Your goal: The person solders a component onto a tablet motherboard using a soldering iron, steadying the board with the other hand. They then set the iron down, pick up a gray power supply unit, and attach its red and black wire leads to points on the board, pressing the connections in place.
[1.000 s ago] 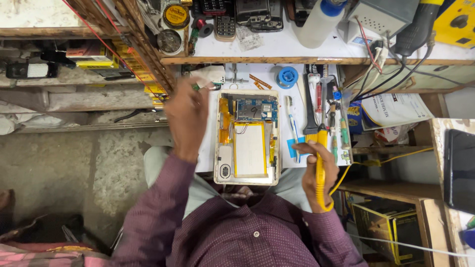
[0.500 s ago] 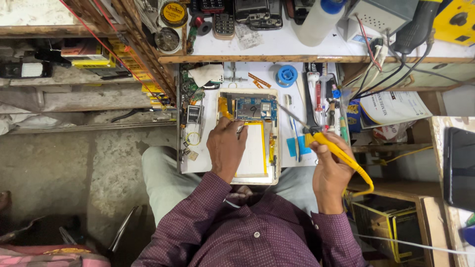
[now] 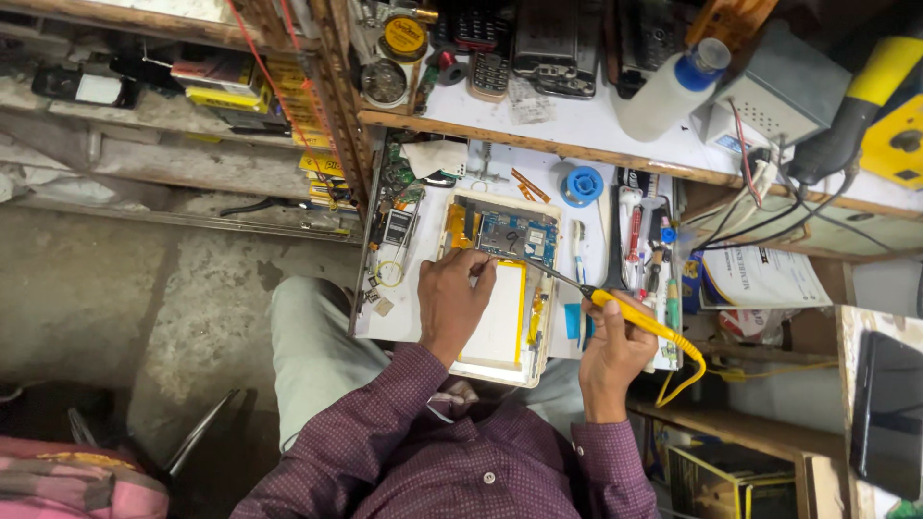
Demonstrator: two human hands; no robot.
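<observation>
My right hand (image 3: 615,351) grips a yellow soldering iron (image 3: 630,315), its tip on the opened tablet's circuit board (image 3: 517,237). My left hand (image 3: 452,300) rests flat on the tablet (image 3: 500,288), fingers loose, gripping nothing.

An electronics repair workshop; cluttered workbench (image 3: 596,130) with old phones (image 3: 490,72), tools (image 3: 639,240), circuit boards (image 3: 519,237).

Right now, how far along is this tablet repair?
Done: the tablet lies opened, back cover off, circuit board and battery exposed. In hand: the left hand steadies it while the right hand aims the yellow soldering iron at the board. Left: the case is not yet closed.
</observation>
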